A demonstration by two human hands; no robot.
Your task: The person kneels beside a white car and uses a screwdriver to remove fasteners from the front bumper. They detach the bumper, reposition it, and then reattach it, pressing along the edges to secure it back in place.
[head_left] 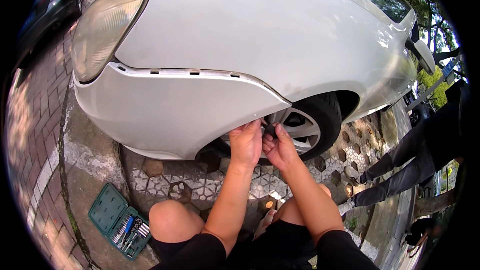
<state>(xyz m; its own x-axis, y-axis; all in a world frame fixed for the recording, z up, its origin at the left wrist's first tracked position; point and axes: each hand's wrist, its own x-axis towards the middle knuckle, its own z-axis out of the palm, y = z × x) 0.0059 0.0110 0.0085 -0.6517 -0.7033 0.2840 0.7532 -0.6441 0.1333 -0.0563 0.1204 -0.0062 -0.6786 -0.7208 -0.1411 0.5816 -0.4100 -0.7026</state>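
Work at the wheel-side end of the white bumper (175, 110) is shown in the head view, just beside the wheel (308, 129). A small dark piece (270, 130) is grasped by the fingers of the right hand (281, 153), near the bumper's arch edge; its kind cannot be told. The fingers of the left hand (246, 142) are bent up close to that edge, but whether anything is pinched there cannot be told. The edge is probably best steadied from the left while the dark piece is guided squarely and gently, with no scraping of the paint. Since slots (194, 72) are exposed along the bumper's top edge, hard pulling should be avoided. An open green tool case (106, 211) is set near left.
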